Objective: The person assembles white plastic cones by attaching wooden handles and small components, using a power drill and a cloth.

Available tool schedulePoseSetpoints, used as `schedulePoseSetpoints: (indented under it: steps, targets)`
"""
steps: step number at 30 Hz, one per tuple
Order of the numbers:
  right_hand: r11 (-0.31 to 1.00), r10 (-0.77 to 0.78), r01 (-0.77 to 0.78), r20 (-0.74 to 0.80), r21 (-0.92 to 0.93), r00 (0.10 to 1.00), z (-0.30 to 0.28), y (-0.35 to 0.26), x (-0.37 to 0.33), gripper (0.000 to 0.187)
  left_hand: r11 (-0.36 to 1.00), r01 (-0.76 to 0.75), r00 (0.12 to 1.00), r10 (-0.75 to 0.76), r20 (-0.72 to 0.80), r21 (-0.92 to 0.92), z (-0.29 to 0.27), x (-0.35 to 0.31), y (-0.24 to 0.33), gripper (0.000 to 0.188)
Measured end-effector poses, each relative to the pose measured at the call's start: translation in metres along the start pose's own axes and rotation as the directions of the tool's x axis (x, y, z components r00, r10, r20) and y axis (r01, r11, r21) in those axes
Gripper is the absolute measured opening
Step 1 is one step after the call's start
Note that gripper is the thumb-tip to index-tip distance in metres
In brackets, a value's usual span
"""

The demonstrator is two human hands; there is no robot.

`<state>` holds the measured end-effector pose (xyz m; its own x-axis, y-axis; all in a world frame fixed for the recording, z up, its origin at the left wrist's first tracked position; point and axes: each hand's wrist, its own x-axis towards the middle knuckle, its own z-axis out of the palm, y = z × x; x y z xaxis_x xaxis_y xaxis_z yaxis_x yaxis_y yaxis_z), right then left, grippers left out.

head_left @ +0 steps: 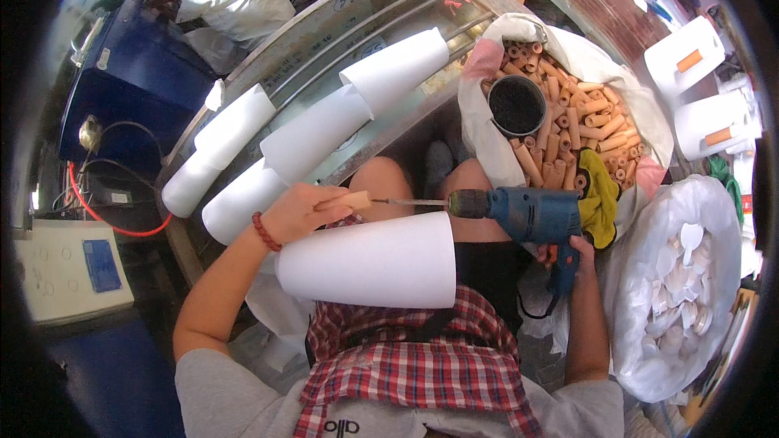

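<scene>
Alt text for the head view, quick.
The right hand holds a blue drill, its bit pointing at a small tan piece in the left hand. A white cone lies across the lap; tan tubes fill a sack.

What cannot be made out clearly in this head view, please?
Throughout, head view:
Right hand: palm hidden by the drill.
Sack: bottom covered by tan pieces.
Cup: contents too dark to identify.
Drill bit: tip too small to tell if inside the held piece.

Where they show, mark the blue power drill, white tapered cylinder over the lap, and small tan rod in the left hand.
Blue power drill (531, 212): head view, motor housing.
White tapered cylinder over the lap (372, 264): head view, side wall.
Small tan rod (358, 199): head view, exposed end.
</scene>
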<state>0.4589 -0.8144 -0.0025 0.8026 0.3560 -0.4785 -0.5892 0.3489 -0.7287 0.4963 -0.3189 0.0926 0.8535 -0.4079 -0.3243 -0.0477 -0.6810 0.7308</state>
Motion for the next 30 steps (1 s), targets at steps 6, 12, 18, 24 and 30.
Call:
schedulePoseSetpoints:
  steps: [6,12,18,24,30]
  targets:
    - [1.000,0.004,-0.004,-0.002,0.005,1.000,-0.002,-0.001,0.002,0.066,1.000,-0.023,1.000,0.023,-0.007,-0.015,0.001,0.000,0.003,0.032]
    - [0.999,-0.007,0.005,0.070,0.041,0.998,-0.010,0.001,0.006,0.064,0.981,-0.142,0.990,0.140,0.021,0.134,0.004,0.014,0.013,0.030]
    - [0.996,0.027,-0.032,0.060,0.081,0.998,-0.007,-0.001,0.004,0.064,0.983,-0.136,0.989,0.128,0.075,0.121,-0.003,0.014,0.023,0.030]
    - [0.994,-0.020,0.010,0.086,0.109,0.996,-0.008,0.000,0.002,0.062,0.969,-0.208,0.978,0.204,0.040,0.131,0.003,0.015,0.025,0.030]
    - [0.992,0.045,-0.048,0.031,0.117,0.999,0.005,-0.004,0.003,0.058,0.910,-0.280,0.960,0.264,0.095,0.306,0.005,0.033,0.045,0.030]
